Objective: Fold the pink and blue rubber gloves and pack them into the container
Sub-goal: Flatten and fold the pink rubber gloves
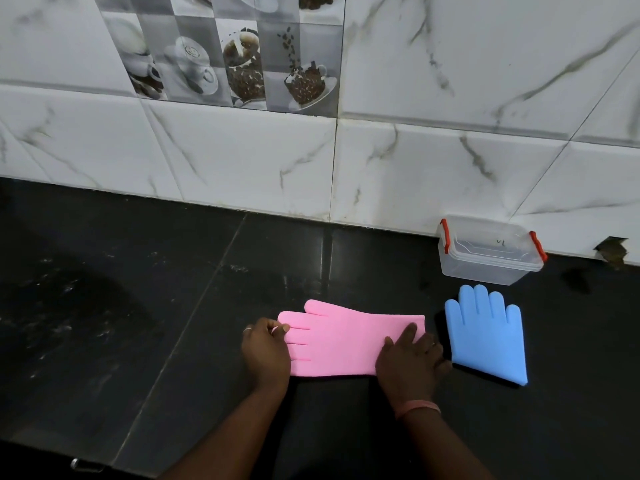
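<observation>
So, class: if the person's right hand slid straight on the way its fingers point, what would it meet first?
More of the pink glove under the right hand; beyond, probably bare black counter.

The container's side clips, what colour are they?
Red clips on the clear container, seen in the head view.

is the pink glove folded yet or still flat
Still flat: the pink rubber glove lies spread on the black counter, fingers and cuff fully extended.
</observation>
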{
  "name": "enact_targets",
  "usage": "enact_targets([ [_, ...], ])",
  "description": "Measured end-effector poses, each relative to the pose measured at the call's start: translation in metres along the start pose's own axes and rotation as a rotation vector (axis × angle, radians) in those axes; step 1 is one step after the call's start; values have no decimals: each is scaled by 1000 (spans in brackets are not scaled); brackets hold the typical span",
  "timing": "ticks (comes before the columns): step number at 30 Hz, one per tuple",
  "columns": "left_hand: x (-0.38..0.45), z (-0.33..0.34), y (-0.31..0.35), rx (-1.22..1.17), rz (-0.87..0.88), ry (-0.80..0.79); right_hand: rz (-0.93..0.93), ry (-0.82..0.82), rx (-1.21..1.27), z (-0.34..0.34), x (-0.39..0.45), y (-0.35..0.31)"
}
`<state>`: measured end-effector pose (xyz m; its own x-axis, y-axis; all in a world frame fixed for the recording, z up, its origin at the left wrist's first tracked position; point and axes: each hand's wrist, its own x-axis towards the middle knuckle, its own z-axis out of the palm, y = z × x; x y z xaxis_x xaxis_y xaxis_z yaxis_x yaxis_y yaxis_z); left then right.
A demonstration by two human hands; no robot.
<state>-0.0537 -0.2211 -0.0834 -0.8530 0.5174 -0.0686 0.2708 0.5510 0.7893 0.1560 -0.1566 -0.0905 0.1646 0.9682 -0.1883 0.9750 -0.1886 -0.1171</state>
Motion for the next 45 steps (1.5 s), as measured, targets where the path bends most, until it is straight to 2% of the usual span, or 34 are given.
enact_targets([
  [5,3,5,0,15,4,-6,-65,-17,-55,-6,-8,-5],
  [8,0,6,2,17,63,55,-106,19,-16,-3,-9,-4],
  [10,-4,7,-1,153,66,93,-176,85,16,1,-10,-5],
  [13,-7,5,-5,390,83,-11,-311,94,47,16,-10,-7],
  [15,-3,5,-6,445,126,-66,-353,72,63,24,-9,-8],
  [21,2,11,3,384,62,-71,-349,89,138,19,-7,-22],
  [23,3,11,3,372,53,-57,-504,98,353,17,-10,-36],
  [25,4,11,4,354,40,-50,-610,-9,650,16,-16,-50],
  [27,5,11,9,343,35,-53,-572,-153,837,16,-19,-56],
  [29,5,12,15,279,59,-68,-516,-188,917,19,-17,-54],
  [32,9,10,16,193,49,-137,-469,-207,965,21,-13,-49],
  [34,16,4,17,159,-24,-237,-464,-201,967,22,-14,-49],
  [40,35,-14,29,-197,-433,-555,-491,-177,984,23,-15,-50],
  [43,37,-16,32,-225,-460,-566,-484,-180,989,24,-13,-50],
  [45,37,-16,37,-251,-417,-537,-484,-185,993,24,-12,-50],
])
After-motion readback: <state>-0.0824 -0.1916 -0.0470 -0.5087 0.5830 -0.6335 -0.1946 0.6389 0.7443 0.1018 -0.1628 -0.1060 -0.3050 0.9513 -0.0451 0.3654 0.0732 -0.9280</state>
